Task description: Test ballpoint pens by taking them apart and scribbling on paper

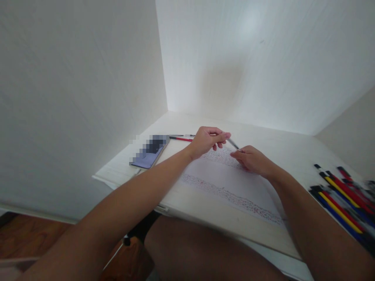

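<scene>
Holds slim pen [233, 143] aslant over sheet of handwritten paper [224, 177] on bench [293, 156]. Pinches upper end in fingertips of left hand [208, 139]; grips lower end in right hand [252, 159], with hands apart and barrel showing between. Cannot tell exact finger placement on right. Note phone [149, 158], partly pixelated, left of left hand; red-and-black pen [183, 139] just beside phone; multicoloured pens [341, 191], blurred, at far right.
</scene>
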### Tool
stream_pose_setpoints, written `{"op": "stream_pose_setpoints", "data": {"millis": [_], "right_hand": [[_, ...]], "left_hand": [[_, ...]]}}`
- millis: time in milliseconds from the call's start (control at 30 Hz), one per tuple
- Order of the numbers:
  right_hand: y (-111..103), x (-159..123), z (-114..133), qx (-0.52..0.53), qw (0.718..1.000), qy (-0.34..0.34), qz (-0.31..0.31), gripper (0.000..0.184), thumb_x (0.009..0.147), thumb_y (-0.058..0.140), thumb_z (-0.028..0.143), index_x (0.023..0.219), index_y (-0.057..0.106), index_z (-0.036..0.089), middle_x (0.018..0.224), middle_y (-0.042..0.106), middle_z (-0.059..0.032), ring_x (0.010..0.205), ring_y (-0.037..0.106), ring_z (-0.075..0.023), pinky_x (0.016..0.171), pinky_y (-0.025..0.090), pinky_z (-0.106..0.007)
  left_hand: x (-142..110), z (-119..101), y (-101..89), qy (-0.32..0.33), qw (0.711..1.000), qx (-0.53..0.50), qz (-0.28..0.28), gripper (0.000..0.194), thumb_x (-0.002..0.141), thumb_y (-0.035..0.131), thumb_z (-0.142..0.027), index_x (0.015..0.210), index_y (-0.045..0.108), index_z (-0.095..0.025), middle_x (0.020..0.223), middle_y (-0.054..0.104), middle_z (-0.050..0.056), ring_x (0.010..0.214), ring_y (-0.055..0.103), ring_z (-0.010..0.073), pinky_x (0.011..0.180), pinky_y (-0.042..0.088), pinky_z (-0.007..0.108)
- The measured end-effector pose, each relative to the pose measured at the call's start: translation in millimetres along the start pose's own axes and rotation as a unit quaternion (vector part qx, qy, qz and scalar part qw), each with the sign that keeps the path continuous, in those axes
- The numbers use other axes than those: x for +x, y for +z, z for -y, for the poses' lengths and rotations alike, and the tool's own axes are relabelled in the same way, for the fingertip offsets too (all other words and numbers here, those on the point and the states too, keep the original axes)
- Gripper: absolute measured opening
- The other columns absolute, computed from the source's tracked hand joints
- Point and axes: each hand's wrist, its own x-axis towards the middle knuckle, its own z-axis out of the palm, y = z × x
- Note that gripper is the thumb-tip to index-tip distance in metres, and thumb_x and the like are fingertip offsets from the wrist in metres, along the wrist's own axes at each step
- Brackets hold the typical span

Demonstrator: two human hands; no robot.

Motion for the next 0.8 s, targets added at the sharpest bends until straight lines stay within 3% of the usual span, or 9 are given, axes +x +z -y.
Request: {"op": "stream_pose_setpoints", "data": {"millis": [100,233,367,467,567,667,733,800], "right_hand": [[-5.8,-3.5,-1.9,0.069,0.997,-0.016,-0.011,0.042,0.089,0.061,0.048,0.062,0.045,0.02,0.055,0.041,0.0003,0.047,0.037,-0.0143,0.045,0.03,-0.027],[-20.8,-15.4,9.1,0.235,0.971,-0.028,-0.02,0.027,0.085,0.065,0.043,0.095,0.061,0.019,0.067,0.049,-0.0014,0.054,0.044,-0.0177,0.049,0.037,-0.027],[-31.8,-24.4,15.8,0.282,0.956,0.015,-0.077,0.042,0.098,0.038,0.043,0.12,0.063,0.016,0.087,0.06,-0.0114,0.066,0.054,-0.0215,0.06,0.046,-0.032],[-28.1,-23.3,14.7,0.272,0.956,0.018,-0.112,0.062,0.106,0.018,0.053,0.128,0.064,0.018,0.092,0.061,-0.0127,0.073,0.058,-0.0241,0.066,0.048,-0.035],[-14.0,-15.5,13.9,0.283,0.954,-0.004,-0.098,0.06,0.105,0.028,0.062,0.125,0.065,0.019,0.082,0.059,-0.0091,0.067,0.055,-0.0227,0.064,0.046,-0.033],[-0.5,-5.3,12.0,0.276,0.956,0.019,-0.1,0.046,0.104,0.041,0.055,0.108,0.067,0.017,0.065,0.049,-0.0039,0.056,0.048,-0.0197,0.057,0.044,-0.029],[1.3,-1.1,8.9,0.295,0.945,0.035,-0.135,0.037,0.104,0.043,0.047,0.098,0.066,0.018,0.06,0.044,-0.0009,0.052,0.045,-0.0179,0.054,0.042,-0.027],[-3.7,-1.1,5.5,0.351,0.921,0.031,-0.167,0.027,0.101,0.048,0.039,0.095,0.065,0.018,0.059,0.045,0.0003,0.052,0.046,-0.0167,0.054,0.042,-0.026]], "left_hand": [[1.8,9.1,-0.8,-0.004,1.0,-0.015,0.005,0.031,0.086,0.072,-0.043,0.091,0.073,-0.012,0.09,0.07,0.01,0.062,0.058,0.0084,0.05,0.042,0.022],[4.1,20.1,-1.5,-0.033,0.999,-0.005,0.036,0.033,0.087,0.071,-0.043,0.096,0.073,-0.012,0.093,0.071,0.011,0.064,0.061,0.0094,0.051,0.045,0.022],[6.0,22.4,-1.5,-0.045,0.998,-0.017,0.038,0.035,0.087,0.07,-0.045,0.096,0.071,-0.012,0.094,0.071,0.012,0.065,0.061,0.0098,0.051,0.044,0.022],[4.9,19.3,1.2,-0.038,0.998,-0.018,0.042,0.035,0.087,0.071,-0.046,0.094,0.071,-0.012,0.094,0.071,0.013,0.065,0.061,0.0099,0.052,0.043,0.022],[2.1,16.6,5.8,-0.019,0.996,0.013,0.081,0.033,0.087,0.069,-0.045,0.092,0.072,-0.012,0.087,0.071,0.012,0.065,0.061,0.0112,0.054,0.044,0.023],[1.7,18.4,6.7,0.018,0.989,0.094,0.115,0.033,0.085,0.07,-0.044,0.096,0.073,-0.012,0.084,0.071,0.01,0.071,0.063,0.0138,0.065,0.048,0.026],[3.4,22.3,3.9,0.042,0.977,0.164,0.132,0.044,0.078,0.076,-0.046,0.108,0.072,-0.014,0.095,0.073,0.01,0.084,0.066,0.0175,0.078,0.05,0.028],[5.1,26.7,-0.2,0.053,0.956,0.243,0.156,0.067,0.071,0.081,-0.052,0.125,0.066,-0.016,0.115,0.07,0.012,0.104,0.065,0.0235,0.093,0.048,0.033]]}}
